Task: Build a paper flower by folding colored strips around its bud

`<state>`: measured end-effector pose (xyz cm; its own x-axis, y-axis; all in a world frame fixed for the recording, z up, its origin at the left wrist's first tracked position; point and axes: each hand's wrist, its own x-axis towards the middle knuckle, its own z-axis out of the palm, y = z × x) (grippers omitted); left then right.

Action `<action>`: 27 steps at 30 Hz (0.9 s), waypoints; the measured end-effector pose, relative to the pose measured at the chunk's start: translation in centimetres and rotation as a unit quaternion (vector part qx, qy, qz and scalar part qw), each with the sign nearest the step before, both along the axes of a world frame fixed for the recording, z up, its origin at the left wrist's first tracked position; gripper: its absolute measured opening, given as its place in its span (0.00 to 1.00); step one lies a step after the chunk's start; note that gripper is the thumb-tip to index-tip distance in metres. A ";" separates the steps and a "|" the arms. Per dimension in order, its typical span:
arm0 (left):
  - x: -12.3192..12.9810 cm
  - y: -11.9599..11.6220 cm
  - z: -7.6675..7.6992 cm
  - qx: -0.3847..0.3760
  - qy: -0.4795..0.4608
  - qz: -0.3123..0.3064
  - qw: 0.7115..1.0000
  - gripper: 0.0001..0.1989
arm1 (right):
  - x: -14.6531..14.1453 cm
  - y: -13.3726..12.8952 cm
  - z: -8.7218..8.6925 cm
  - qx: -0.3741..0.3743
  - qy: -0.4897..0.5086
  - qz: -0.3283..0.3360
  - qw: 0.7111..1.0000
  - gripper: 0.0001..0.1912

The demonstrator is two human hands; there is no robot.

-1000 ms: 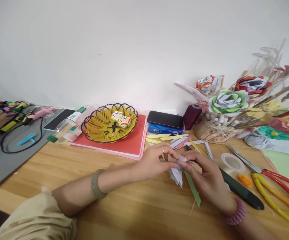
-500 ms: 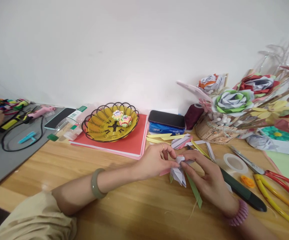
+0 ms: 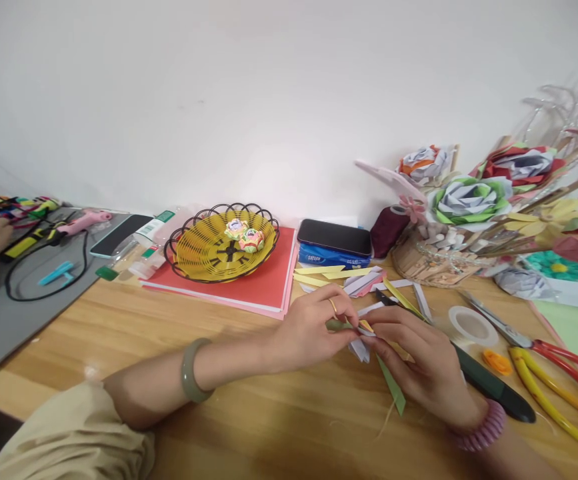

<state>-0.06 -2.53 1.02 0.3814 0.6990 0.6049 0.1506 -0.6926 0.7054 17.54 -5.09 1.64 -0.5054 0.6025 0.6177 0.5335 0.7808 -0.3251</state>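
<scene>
Left hand (image 3: 321, 330) and right hand (image 3: 421, 353) both pinch folded white paper (image 3: 365, 332) above the surface (image 3: 249, 427); its loose end points to the near edge, long axis hidden by the grip. Blue pack (image 3: 333, 256) toward far edge: white lettering, unreadable; phone (image 3: 333, 236) on top. Yellow strips (image 3: 319, 269) just nearer. Dark green tool (image 3: 499, 388) partly behind right hand.

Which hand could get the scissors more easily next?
Probably the right hand: it's nearer the scissors. The left hand is farther away. Both hands hold paper, though.
</scene>
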 end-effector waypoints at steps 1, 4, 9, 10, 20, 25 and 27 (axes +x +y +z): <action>0.0 0.0 0.0 0.010 -0.001 0.000 1.000 0.04 | 0.0 0.0 0.0 0.010 -0.002 -0.001 1.000 0.07; -0.1 0.0 0.0 0.029 -0.012 -0.007 1.000 0.04 | 0.0 0.0 -0.1 0.027 0.005 -0.006 1.000 0.07; -0.2 0.0 -0.4 0.026 -0.031 -0.021 0.999 0.05 | -0.1 -0.1 0.0 0.013 0.026 -0.010 1.000 0.08; -0.2 0.0 -0.5 0.024 -0.035 -0.018 0.999 0.05 | -0.1 -0.2 0.0 0.008 0.027 -0.013 1.000 0.08; 0.0 -0.1 -0.2 -0.030 -0.013 0.003 0.999 0.03 | -0.2 -0.5 0.0 -0.023 0.031 -0.033 0.999 0.06; 0.0 0.4 0.2 -0.281 0.003 -0.041 0.959 0.08 | -0.2 -0.3 -0.2 -0.101 0.055 -0.038 0.993 0.02; 0.0 0.7 0.3 -0.365 -0.015 -0.076 0.928 0.11 | -0.3 -0.2 -0.3 -0.147 0.072 -0.049 0.985 0.01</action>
<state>-0.04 -1.85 1.28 0.4988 0.8667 0.0043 0.0630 -0.0412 0.9972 17.28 -5.29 1.31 -0.3546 0.8083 0.4699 0.5335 0.5877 -0.6083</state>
